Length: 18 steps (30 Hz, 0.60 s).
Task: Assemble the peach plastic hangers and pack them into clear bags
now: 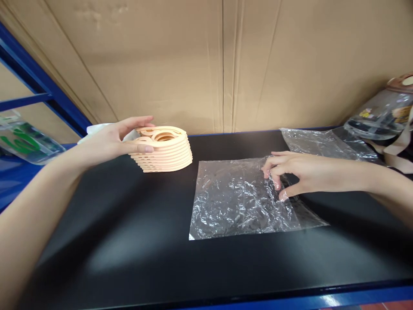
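My left hand grips the left end of a neat stack of peach plastic pieces, flat and alike, with rounded ends and cut-out holes. The thumb lies along the near side and the fingers reach over the far side. The stack rests on the black tabletop. To its right, a crinkled clear plastic bag lies flat. My right hand bends over the bag's right end, thumb and fingertips close together on the film. Folds of film partly hide the fingertips.
Another clear plastic bag lies at the back right, beside a clear bottle with a brown top and a strap. Cardboard stands behind the table. On the left are a blue frame and a green-marked clear package.
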{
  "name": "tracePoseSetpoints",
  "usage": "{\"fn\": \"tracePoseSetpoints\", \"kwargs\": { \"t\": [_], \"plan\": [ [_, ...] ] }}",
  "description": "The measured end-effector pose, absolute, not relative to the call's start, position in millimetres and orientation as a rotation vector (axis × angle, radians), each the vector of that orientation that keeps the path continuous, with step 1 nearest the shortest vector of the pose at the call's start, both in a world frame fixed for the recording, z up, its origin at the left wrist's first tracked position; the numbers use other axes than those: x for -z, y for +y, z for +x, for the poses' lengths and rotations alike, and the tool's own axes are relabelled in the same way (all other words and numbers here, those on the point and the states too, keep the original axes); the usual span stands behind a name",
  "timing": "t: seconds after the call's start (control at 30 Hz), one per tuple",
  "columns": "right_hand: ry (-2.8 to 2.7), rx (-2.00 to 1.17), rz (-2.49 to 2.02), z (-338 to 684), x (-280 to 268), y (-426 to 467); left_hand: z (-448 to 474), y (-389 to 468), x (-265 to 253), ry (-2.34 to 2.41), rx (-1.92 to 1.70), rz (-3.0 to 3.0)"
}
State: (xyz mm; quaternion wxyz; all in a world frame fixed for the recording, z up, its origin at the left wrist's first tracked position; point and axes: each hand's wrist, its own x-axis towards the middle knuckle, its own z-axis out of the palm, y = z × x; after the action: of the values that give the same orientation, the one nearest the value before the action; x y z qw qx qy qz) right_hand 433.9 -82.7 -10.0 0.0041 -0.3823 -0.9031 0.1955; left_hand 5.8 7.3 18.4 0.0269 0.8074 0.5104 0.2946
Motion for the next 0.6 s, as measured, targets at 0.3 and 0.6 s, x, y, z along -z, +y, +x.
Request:
{"fn": "tracePoseSetpoints", "kwargs": {
  "t": [0.3,0.6],
  "plan": [
    [-2.824,-0.291,-1.238,425.0,4.4,-94.7,52.0,-21.3,-22.1,1.179,-1.195,2.311],
    [-2.116,-0.621,-1.260,398.6,6.4,-106.7,127.6,-82.9,26.9,0.996,-1.137,2.635]
  ]
}}
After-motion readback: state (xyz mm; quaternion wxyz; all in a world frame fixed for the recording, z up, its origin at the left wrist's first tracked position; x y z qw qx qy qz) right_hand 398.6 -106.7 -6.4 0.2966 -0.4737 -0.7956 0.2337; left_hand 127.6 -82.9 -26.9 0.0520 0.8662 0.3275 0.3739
